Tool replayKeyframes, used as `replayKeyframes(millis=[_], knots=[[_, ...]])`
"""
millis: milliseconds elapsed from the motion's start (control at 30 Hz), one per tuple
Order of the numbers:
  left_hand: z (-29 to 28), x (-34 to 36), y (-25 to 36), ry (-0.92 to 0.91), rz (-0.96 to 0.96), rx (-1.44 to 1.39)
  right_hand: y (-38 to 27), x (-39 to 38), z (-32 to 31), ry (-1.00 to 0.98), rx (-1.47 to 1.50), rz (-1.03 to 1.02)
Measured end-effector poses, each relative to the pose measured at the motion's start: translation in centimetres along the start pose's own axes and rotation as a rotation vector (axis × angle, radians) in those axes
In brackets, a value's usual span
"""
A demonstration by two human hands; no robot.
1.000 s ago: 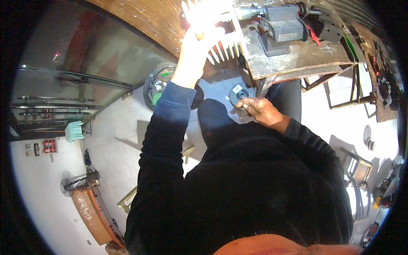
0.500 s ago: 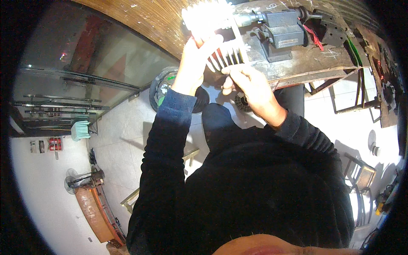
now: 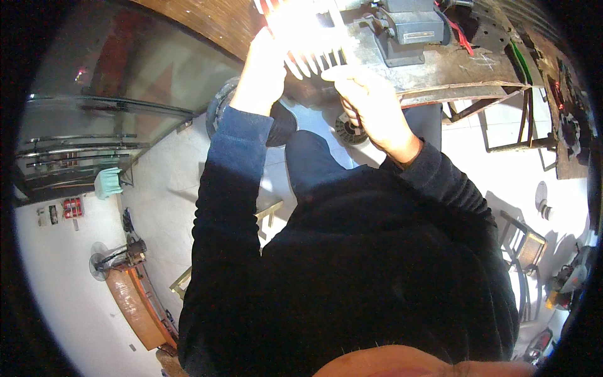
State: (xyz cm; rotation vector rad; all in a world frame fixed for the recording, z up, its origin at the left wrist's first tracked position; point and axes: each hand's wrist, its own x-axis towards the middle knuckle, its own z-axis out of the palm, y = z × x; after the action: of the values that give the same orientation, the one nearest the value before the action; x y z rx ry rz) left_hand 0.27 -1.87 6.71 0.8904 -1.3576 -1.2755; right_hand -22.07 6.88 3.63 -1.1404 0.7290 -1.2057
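Under a strong glare at the top stands a pale, comb-like part with several thin white fins and dark gaps between them. Red stripes show at its upper left. My left hand grips the left side of this finned part, its fingertips lost in the bright light. My right hand is at the lower right ends of the fins, thumb and forefinger pressed together, the other fingers curled in. Whatever lies in that pinch is too small and washed out to make out.
A worn metal bench carries a dark grey motor-like machine and a red strip. Below the bench edge are a dark round tub and a round black slotted disc. A glass-fronted cabinet flanks the left.
The whole view has shifted, so the bench, the finned part and both hands sit higher and farther left. My right fingertips have moved closer to the rightmost fin ends.
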Motion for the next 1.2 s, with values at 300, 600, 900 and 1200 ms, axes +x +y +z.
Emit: replayKeyframes(millis=[300,600,900,1200], knots=[[0.3,0.4,-0.1,0.08,-0.032,0.005,2.0,0.2,-0.7,-0.111,0.021,0.086],[0.1,0.5,-0.3,0.063,-0.047,-0.015,2.9,1.5,-0.3,-0.114,0.217,0.216],[-0.6,0.6,0.3,-0.012,-0.101,-0.024,3.6,1.4,-0.4,-0.028,0.542,0.219],[-0.2,0.8,0.6,0.08,-0.113,-0.046,3.6,1.7,-0.9,-0.093,0.663,0.319]])
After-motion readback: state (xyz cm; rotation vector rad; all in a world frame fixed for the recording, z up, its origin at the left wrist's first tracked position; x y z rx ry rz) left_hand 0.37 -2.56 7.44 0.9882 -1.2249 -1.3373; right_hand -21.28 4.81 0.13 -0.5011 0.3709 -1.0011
